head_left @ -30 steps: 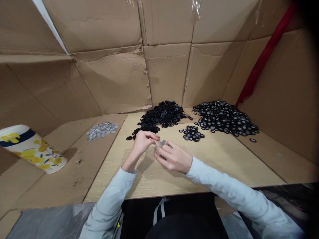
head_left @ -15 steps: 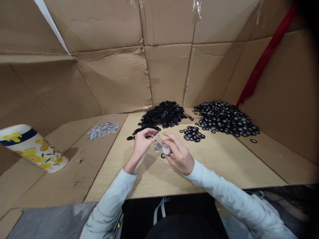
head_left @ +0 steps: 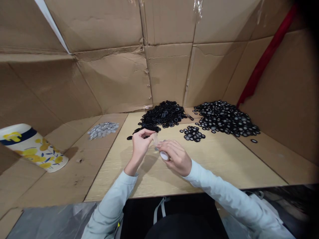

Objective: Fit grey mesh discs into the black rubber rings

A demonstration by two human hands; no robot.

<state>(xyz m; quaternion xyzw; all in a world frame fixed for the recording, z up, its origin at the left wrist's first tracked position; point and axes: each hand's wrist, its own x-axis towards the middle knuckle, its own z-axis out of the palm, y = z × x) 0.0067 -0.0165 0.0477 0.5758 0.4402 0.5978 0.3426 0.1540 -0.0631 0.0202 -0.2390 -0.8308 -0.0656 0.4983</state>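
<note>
My right hand [head_left: 178, 157] is wrapped around a small roll of tape [head_left: 164, 156], its pale open core facing me. A short translucent strip of tape [head_left: 155, 139] stretches from the roll to my left hand [head_left: 140, 144], which pinches its free end between thumb and fingertips. Just below the strip, partly hidden by my right fingers, a small grey disc [head_left: 156, 149] shows near the board. Behind my left hand lies the front edge of a heap of black rings [head_left: 163, 114].
Grey discs [head_left: 103, 130] are piled on cardboard at the left, near a tilted-looking patterned tumbler [head_left: 35, 149]. Black rings with grey centres form a large heap [head_left: 224, 118] and a small cluster [head_left: 193, 133] at the right. A small metal tool [head_left: 189, 117] lies between heaps. Cardboard walls [head_left: 169, 73] enclose the board.
My right hand has closed more around the tape roll, its fingers now lower and nearer the strip. The roll has tipped slightly, and my left hand has shifted a little left.
</note>
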